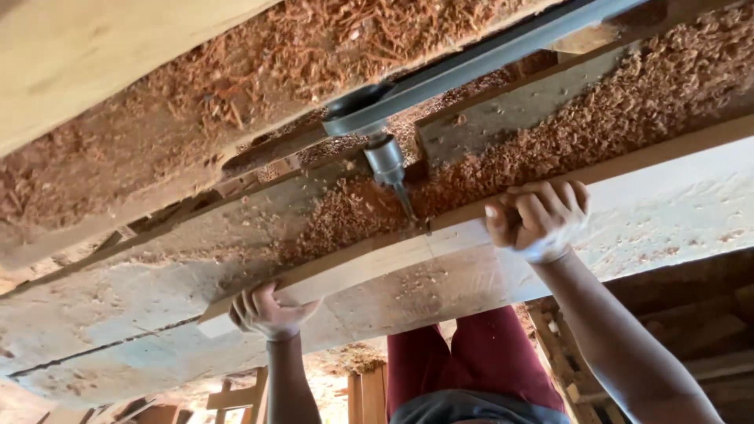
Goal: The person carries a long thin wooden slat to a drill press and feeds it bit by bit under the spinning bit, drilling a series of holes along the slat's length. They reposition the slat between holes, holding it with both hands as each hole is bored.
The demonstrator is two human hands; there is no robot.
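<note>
A long pale wooden plank (377, 263) lies flat on a rough grey machine table (118, 314). My left hand (267, 310) grips the plank's near end, fingers curled over its edge. Further along, my right hand (538, 216) is closed over the plank's far edge. Between the two hands a steel drill bit (406, 202) in a grey chuck (385, 161) points at the plank's far edge, its tip at or just short of the wood; contact is unclear.
Reddish wood shavings (628, 102) lie thick behind the plank and around the chuck. A dark drive belt (487, 55) runs from the chuck's pulley to the upper right. A crack (94, 345) crosses the table. Wooden frames (236, 396) stand below.
</note>
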